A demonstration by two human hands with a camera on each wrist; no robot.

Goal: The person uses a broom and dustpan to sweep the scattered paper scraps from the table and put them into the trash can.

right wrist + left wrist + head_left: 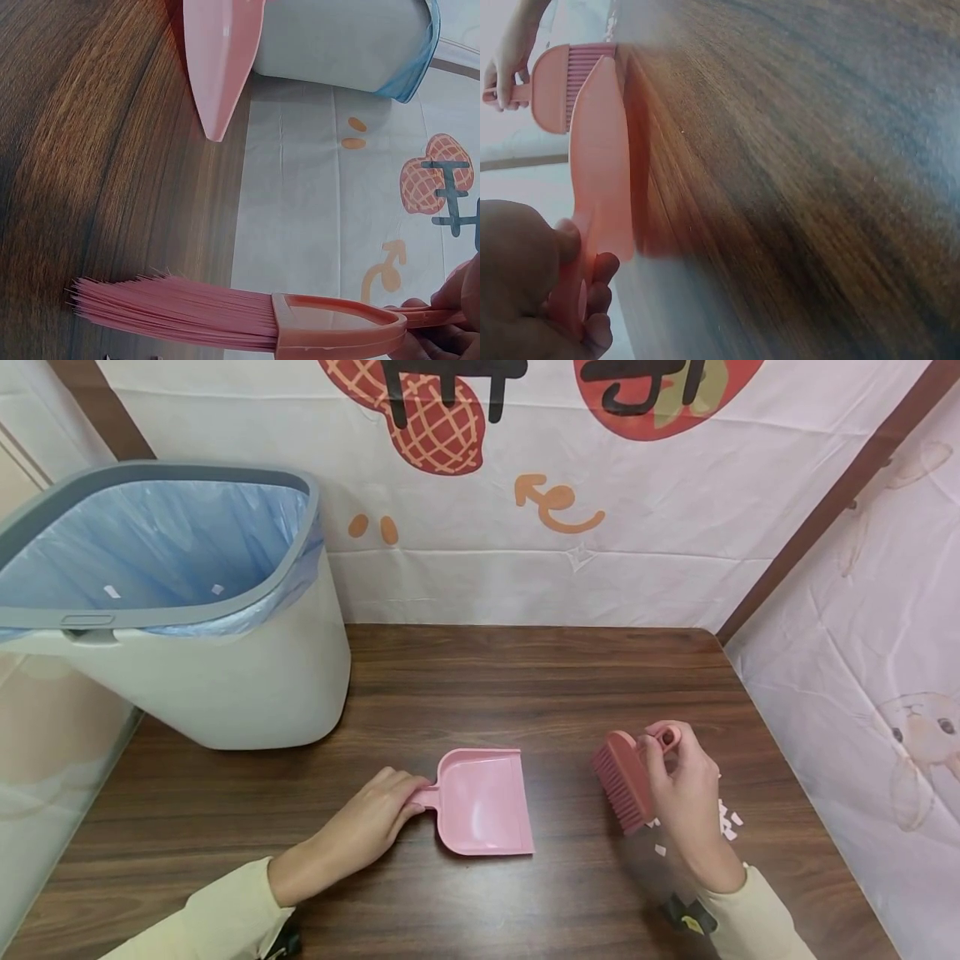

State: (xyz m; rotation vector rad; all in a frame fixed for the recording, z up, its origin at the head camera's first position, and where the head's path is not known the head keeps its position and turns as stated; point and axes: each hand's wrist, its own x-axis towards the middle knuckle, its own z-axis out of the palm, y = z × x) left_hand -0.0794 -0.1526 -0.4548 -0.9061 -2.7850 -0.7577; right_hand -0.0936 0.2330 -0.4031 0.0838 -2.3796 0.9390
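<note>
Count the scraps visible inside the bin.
2: a white scrap against the blue liner, left, and a pale scrap farther right; the front rim may hide others.

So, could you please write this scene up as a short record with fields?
left hand: grips the dustpan by its handle
right hand: holds the brush by its handle
scraps: small, white, on the table around the right hand
bin: at the table's left, lined with a blue bag

Bright light leaves glare on the dustpan (480,802), whose reddish shadow tints the worktop (795,180) in the hazy left wrist view.
</note>
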